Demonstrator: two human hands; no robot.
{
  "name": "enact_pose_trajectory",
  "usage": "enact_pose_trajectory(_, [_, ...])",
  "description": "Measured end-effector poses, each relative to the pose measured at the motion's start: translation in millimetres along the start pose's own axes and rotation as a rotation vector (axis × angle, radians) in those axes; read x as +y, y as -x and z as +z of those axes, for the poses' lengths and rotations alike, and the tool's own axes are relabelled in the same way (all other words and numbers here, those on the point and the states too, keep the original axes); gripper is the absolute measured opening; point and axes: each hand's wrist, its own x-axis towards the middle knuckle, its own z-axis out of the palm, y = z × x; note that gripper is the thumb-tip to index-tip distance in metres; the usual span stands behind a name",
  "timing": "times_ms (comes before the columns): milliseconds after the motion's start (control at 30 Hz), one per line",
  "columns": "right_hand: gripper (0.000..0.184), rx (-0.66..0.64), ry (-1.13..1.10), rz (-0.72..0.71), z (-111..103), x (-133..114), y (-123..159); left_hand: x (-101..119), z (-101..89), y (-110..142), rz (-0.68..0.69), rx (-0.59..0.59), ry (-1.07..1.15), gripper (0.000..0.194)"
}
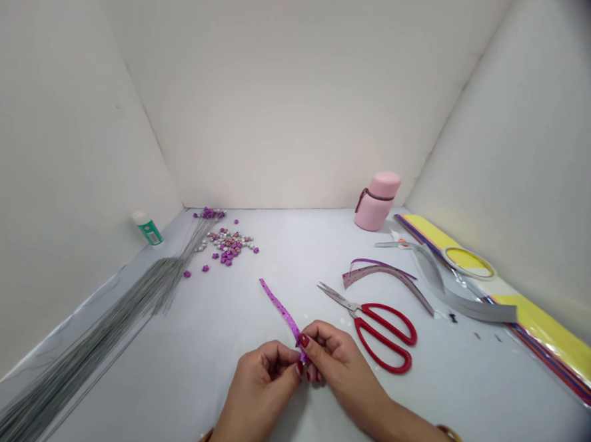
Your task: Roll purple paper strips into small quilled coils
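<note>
Low in the middle, over the white table (200,382), my left hand (259,392) and right hand (341,370) meet, fingertips pinching one end of a thin purple strip (282,311). Its loose end points away from me. I think I'm bending the held bit; it needs small, soft squeezes. Red scissors (354,308) lie beside my right hand.

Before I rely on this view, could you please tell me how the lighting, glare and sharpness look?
Head view: soft, fairly even light; faint shadow beside the left hand; glare on the glossy yellow packet; dark, blurred right-hand corners; stretching toward the edges.
</note>
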Motion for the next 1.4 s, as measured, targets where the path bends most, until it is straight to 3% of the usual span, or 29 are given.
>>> enact_pose_trajectory(267, [0.025,0.016,0.035,0.012,0,-2,-1,-6,-3.8,-4,0.007,-0.016,-0.027,0.017])
enact_pose_trajectory(533, [0.023,0.047,0.048,0.008,0,2,-3,-7,-2.8,-5,0.031,-0.054,0.087,0.012])
enact_pose_trajectory(833, [0.021,0.053,0.048,-0.014,0,3,-2,-4,0.1,0,0.162,-0.057,0.049,0.012])
enact_pose_trajectory(1000, [0.02,0.037,0.032,-0.028,-2,4,-3,-6,-1.2,-2,0.095,-0.031,0.14,0.011])
enact_pose_trajectory(1133, [0.018,0.077,0.124,-0.192,-7,-1,-2,-5,-3.4,-5,0.03,0.079,0.224,0.016])
enact_pose_trajectory(1267, [0.023,-0.007,0.401,-0.425,-10,-6,-1,-3,-2.8,-4,0.059,0.102,0.317,0.017])
enact_pose_trajectory(1400, [0.025,-0.009,0.464,-0.46,-11,-7,-1,-3,-1.2,-2,0.083,0.094,0.347,0.015])
